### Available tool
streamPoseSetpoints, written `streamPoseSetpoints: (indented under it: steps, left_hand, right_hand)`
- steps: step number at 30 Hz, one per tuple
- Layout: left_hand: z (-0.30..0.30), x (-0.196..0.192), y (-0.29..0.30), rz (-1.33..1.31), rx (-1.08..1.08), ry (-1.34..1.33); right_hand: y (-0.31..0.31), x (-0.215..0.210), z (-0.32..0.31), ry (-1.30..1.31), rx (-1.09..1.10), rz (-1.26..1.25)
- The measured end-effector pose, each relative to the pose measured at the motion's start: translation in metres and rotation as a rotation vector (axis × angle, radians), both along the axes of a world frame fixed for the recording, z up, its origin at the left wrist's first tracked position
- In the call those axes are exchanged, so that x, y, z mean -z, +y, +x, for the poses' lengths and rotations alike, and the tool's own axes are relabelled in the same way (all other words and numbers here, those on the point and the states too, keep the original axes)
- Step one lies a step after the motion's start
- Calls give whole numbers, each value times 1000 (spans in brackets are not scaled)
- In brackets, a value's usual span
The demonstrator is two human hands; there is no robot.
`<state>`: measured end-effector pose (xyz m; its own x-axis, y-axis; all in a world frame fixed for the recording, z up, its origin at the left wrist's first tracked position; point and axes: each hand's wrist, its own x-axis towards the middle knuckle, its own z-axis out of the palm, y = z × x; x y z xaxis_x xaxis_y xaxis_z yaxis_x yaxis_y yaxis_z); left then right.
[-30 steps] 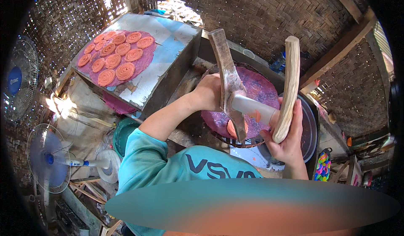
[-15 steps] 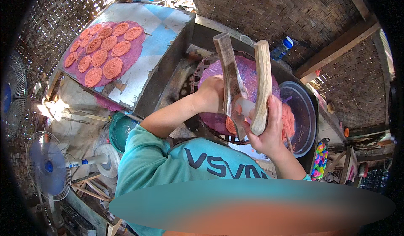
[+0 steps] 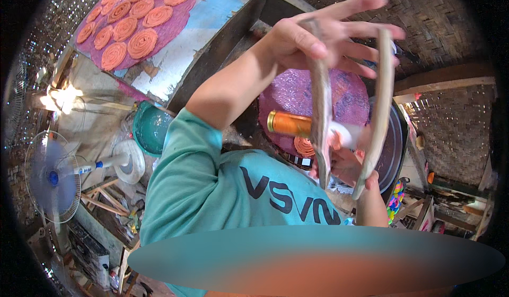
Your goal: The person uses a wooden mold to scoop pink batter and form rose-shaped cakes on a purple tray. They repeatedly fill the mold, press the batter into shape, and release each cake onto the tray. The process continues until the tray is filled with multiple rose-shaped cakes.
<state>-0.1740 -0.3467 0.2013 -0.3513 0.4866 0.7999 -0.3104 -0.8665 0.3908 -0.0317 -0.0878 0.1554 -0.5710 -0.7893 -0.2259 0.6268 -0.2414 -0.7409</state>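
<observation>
A hand press has two long wooden handles, the left handle (image 3: 322,101) and the right handle (image 3: 380,106). A white tube (image 3: 347,134) lies between them. An orange cylinder with a gold-coloured rim (image 3: 289,123) sticks out to the left. My left hand (image 3: 331,37), slightly blurred, is open with fingers spread at the handles' far ends. Its thumb lies over the left handle. My right hand (image 3: 347,167) is closed around the handles' near ends, partly hidden by them. Below the press, a purple round mat (image 3: 286,93) bears a coiled orange dough round (image 3: 304,146).
At the far left, several dough coils (image 3: 124,28) lie on another purple mat (image 3: 164,45) on a worn table (image 3: 159,80). A dark tub (image 3: 395,143) stands right, partly hidden. Left are a green basin (image 3: 143,130) and a standing fan (image 3: 53,178). Woven walls (image 3: 424,11) enclose the space.
My left hand has opened and moved up and right to the handles' far ends. The press has shifted right and turned, and its orange cylinder now shows. The view has shifted slightly.
</observation>
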Motion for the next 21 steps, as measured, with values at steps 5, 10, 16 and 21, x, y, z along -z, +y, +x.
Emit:
streamPoseSetpoints:
  steps: [5, 10, 16, 21]
  left_hand:
    - [4, -20, 23, 151, -24, 202]
    - [-33, 26, 28, 38, -7, -156]
    - [-58, 87, 39, 162, 59, -417]
    - [-65, 109, 40, 166, 20, -577]
  right_hand:
    - [16, 0, 1, -74, -47, -39]
    - [30, -2, -20, -74, -61, 11]
    - [13, -9, -40, -72, -10, 260]
    - [11, 3, -42, -45, 99, 350]
